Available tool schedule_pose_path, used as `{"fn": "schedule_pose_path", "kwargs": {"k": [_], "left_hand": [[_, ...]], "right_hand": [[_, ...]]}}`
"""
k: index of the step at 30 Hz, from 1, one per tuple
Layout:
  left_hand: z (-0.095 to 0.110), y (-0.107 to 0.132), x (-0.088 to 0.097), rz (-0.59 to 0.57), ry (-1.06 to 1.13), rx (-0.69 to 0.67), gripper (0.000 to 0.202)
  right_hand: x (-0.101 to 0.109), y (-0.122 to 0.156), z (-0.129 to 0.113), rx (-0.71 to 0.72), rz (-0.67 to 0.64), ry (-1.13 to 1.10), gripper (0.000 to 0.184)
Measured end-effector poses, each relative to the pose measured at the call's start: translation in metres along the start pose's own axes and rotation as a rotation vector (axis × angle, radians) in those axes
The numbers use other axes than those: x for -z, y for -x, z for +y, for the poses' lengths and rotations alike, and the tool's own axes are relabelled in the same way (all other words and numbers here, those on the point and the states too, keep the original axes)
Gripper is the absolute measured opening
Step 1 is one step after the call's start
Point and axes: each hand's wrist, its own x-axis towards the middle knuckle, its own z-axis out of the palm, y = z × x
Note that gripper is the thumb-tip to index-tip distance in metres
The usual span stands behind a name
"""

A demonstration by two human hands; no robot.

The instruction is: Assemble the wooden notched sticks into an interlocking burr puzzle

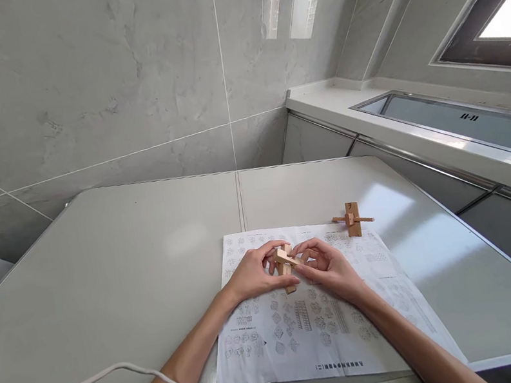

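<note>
Between my two hands is a small light-wood interlocking puzzle (284,269) made of crossed bars. My left hand (258,272) grips it from the left, thumb low in front and fingers behind. On the other side, my right hand (325,265) pinches a bar that points toward it. The puzzle is held over a large printed sheet (307,353) covered with small line diagrams, upside down to me. Parts of the puzzle are hidden by my fingers.
A darker wooden crossed-piece puzzle (352,220) stands at the sheet's far right corner. A white cable (113,369) crosses my left forearm. The pale table (103,276) has a seam down its middle. A counter with a sink (459,118) runs along the right.
</note>
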Motion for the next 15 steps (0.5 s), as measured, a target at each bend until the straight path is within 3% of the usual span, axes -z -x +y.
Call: {"fn": "schedule_pose_path", "kwargs": {"k": [15], "left_hand": [[0.0014, 0.0009, 0.0026, -0.034, 0.112, 0.007, 0.081]], "right_hand": [[-0.0027, -0.0007, 0.002, -0.091, -0.024, 0.021, 0.032]]}}
